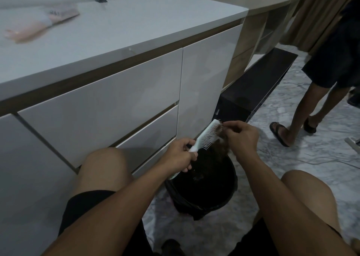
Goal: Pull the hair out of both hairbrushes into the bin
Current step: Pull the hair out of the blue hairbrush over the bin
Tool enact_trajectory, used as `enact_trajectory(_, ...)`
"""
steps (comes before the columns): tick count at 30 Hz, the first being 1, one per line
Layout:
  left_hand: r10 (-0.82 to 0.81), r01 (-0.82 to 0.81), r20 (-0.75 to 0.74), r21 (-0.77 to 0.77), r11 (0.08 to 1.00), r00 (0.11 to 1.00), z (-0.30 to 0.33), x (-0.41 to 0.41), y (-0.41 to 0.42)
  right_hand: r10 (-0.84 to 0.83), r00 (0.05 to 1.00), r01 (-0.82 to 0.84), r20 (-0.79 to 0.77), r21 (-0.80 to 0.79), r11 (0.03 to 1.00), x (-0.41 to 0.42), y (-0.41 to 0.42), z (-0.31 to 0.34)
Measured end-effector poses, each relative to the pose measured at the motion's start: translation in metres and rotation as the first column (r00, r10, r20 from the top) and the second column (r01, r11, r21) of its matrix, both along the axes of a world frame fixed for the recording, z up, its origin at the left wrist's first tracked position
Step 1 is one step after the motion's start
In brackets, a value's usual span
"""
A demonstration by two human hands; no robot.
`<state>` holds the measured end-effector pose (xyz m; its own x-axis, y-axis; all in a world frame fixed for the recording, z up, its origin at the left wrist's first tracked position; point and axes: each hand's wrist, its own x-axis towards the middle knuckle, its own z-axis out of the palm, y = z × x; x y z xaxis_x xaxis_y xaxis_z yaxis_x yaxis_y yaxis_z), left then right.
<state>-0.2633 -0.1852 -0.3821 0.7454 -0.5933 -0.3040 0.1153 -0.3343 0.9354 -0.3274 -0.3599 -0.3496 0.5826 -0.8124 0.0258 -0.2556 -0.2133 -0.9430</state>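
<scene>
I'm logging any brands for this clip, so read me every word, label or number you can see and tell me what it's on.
None can be read.
White hairbrush, held by the left hand: no print visible.
Black bin: no label visible.
Second hairbrush on the white counter: too blurred to tell.

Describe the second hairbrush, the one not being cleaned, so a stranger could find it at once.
Start at the white cabinet top above the drawers. Near its far left end lies a pink hairbrush, blurred, bristles up. Unlike the white brush held over the black bin, no hand touches it.
</scene>
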Motion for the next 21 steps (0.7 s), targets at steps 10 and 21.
enact_trajectory(10, 0.006, -0.006, -0.028, -0.009, 1.000, 1.000, 0.003, 0.001, 0.002, 0.130, 0.989, -0.133, 0.070, 0.036, 0.990, -0.001, 0.006, 0.000)
enact_trajectory(21, 0.068, -0.067, -0.085, 0.014, 0.998, 0.994, 0.002, 0.002, 0.005, -0.027, 1.000, 0.027, -0.006, 0.054, 0.998, 0.008, -0.005, -0.005)
